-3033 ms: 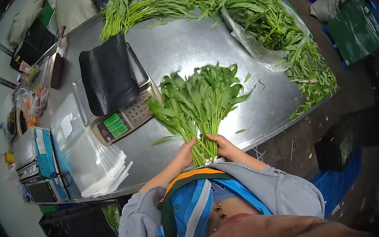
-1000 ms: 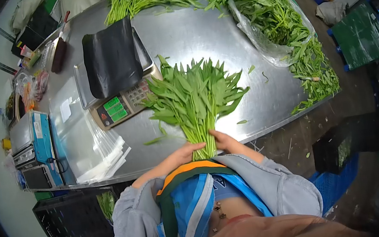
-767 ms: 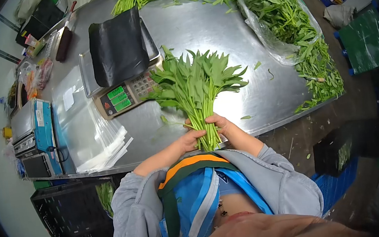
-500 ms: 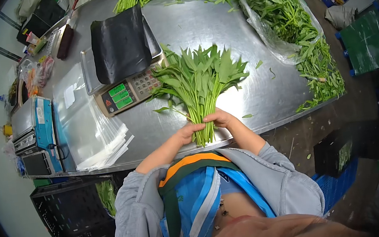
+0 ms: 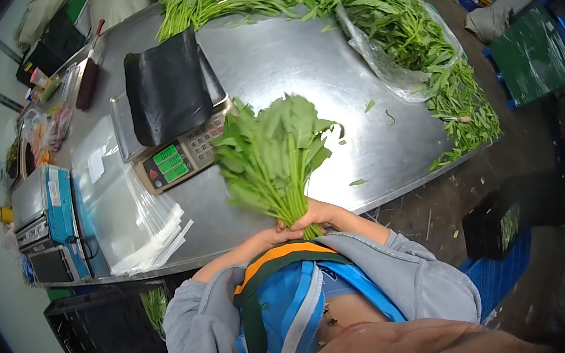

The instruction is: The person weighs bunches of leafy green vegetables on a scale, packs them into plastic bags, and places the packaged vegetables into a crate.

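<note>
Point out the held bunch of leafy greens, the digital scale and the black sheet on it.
Bunch of leafy greens [image 5: 275, 155]: head view, middle of the leaves.
Digital scale [image 5: 201, 144]: head view, on the keypad.
Black sheet [image 5: 168, 88]: head view, centre of its upper face.

A bunch of leafy greens with broad, pointed, mid-green blades and slim, smooth, paler green stems [image 5: 272, 153] sits near the middle of the view, over the near part of the brushed-metal tabletop [image 5: 281, 49]. It tilts along a line from 5 o'clock to 11 o'clock: the stem ends point to 5 o'clock, while the leaves spread from 10 o'clock round to 1 o'clock. The blades overlap in a dense, fresh-looking fan, slightly blurred. Lower down, the stems are gathered into a tight bundle, clasped by the bare hands [image 5: 317, 215]
</note>
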`<state>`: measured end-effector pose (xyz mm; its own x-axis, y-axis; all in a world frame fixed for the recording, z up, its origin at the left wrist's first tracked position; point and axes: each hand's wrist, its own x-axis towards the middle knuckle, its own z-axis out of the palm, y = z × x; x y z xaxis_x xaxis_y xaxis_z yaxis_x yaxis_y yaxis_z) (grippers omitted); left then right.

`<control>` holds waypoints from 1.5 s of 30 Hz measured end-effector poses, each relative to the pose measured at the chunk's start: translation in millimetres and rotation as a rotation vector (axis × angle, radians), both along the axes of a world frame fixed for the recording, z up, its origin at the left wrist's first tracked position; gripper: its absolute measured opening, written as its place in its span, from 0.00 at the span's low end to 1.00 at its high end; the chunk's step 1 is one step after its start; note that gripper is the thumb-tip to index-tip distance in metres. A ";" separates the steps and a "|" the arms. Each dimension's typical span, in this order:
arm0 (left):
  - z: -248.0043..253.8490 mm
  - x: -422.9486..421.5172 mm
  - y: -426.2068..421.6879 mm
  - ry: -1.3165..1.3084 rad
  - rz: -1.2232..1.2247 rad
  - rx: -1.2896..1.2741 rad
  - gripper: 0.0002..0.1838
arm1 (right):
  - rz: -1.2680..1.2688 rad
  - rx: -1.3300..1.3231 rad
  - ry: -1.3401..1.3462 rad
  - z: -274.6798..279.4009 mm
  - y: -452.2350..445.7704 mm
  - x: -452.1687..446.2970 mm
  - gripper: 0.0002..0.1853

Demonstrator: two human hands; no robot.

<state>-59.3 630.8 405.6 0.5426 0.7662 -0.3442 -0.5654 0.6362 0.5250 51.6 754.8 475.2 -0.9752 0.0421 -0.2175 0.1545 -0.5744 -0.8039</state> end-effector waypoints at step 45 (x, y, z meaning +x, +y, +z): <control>130.1 -313.9 60.3 2.113 0.282 1.161 0.09 | -0.485 1.985 -0.383 58.4 113.9 -288.2 0.31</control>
<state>-373.2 691.1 535.7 0.0802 0.9249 0.3715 0.9673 -0.1622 0.1949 -236.5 868.7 533.6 -0.7425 0.6030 0.2915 0.5631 0.7977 -0.2159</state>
